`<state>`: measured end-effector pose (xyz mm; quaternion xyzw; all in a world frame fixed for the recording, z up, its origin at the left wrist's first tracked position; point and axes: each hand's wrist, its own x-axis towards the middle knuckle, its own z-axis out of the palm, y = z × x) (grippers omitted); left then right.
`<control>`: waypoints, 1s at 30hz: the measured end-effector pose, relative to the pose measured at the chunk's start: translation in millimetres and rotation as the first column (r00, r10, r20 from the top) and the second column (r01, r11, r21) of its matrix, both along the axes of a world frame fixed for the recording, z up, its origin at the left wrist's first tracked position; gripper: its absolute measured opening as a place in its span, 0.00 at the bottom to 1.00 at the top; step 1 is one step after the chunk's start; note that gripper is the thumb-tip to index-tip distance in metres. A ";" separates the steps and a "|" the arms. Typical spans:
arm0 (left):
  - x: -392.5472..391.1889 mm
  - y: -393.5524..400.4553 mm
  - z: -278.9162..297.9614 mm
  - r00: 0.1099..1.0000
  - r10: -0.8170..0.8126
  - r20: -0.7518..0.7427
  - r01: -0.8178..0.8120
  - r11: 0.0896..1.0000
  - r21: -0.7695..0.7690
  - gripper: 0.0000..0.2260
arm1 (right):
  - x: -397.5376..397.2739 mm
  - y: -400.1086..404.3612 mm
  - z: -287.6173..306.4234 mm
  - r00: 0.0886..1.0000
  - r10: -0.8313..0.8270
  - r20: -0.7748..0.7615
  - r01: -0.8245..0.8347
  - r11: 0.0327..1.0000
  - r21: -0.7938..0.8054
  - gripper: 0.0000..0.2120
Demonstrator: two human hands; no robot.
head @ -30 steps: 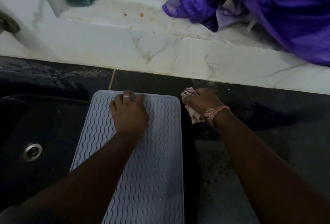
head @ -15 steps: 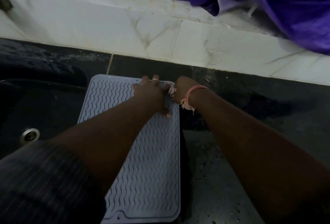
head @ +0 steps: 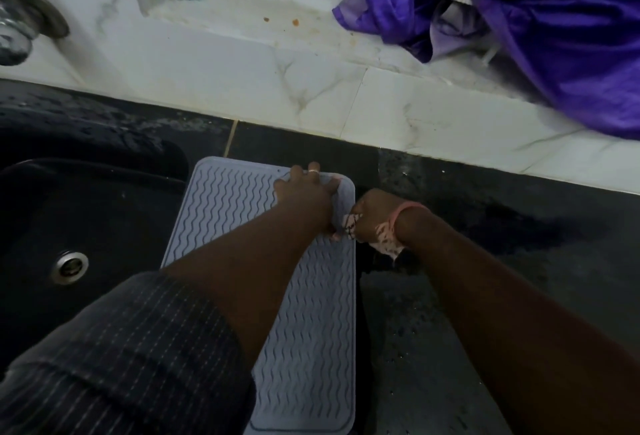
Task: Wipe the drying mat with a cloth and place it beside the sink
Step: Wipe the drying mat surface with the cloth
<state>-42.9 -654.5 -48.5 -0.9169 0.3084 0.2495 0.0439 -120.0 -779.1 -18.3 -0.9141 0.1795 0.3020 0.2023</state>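
left hand (head: 304,192): flat, fingers spread, pressing drying mat (head: 311,313) far corner
right hand (head: 372,214): fist clamped on cloth (head: 384,239), at mat edge

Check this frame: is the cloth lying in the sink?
No, the cloth is bunched in the right hand at the mat's right edge, away from the sink.

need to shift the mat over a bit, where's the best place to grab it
Take the drying mat by its far right corner, coming from the right, counter side. It lies flat and thin beside the sink, so a raised rim edge is probably the easiest thing to pinch. The left hand presses that corner already; the right hand, balled around the cloth, sits just beside that edge.
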 end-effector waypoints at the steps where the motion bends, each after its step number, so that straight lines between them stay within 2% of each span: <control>1: 0.2 1.2 -0.2 1.000 -0.008 -0.003 0.008 1.000 -0.007 0.54 | 9.4 -4.8 6.4 1.000 0.001 0.013 0.000 0.999 -0.035 0.14; 4: 1.6 5.0 -1.2 1.000 -0.017 -0.021 0.016 1.000 -0.024 0.54 | 34.1 -14.0 12.0 0.980 -0.063 0.188 0.075 0.996 -0.056 0.15; 6: 2.8 4.5 -2.8 1.000 -0.021 -0.020 0.021 0.999 -0.034 0.54 | 41.4 -12.0 3.2 0.969 -0.063 0.240 0.082 0.994 -0.068 0.14; 9: 3.2 2.7 -4.4 1.000 -0.016 -0.013 0.015 1.000 -0.022 0.54 | 44.1 -6.9 -13.5 0.971 -0.029 0.237 0.058 0.992 -0.114 0.12; 12: 3.4 1.7 -2.8 1.000 -0.004 -0.017 0.005 1.000 0.006 0.55 | 42.0 -8.3 -19.1 0.977 -0.065 0.205 0.096 0.985 -0.145 0.10; 15: 3.0 -0.1 0.1 1.000 0.004 -0.026 -0.004 1.000 0.020 0.55 | 33.0 -10.0 -21.9 0.970 -0.151 0.191 0.170 0.982 -0.086 0.15; 19: 1.4 -2.8 -1.6 0.999 0.023 -0.027 -0.023 1.000 0.018 0.55 | 12.3 -5.3 -26.0 0.976 -0.156 0.150 0.162 0.986 -0.032 0.17; 23: 2.3 -1.2 -2.1 0.999 0.024 -0.031 -0.023 1.000 0.009 0.56 | -2.8 -1.0 -24.3 0.988 -0.095 0.124 0.097 0.995 -0.007 0.16; 30: 1.4 -2.5 -5.1 0.998 0.064 -0.017 -0.064 0.998 0.006 0.56 | -26.2 12.7 -25.8 0.974 -0.191 0.125 0.180 0.979 0.095 0.15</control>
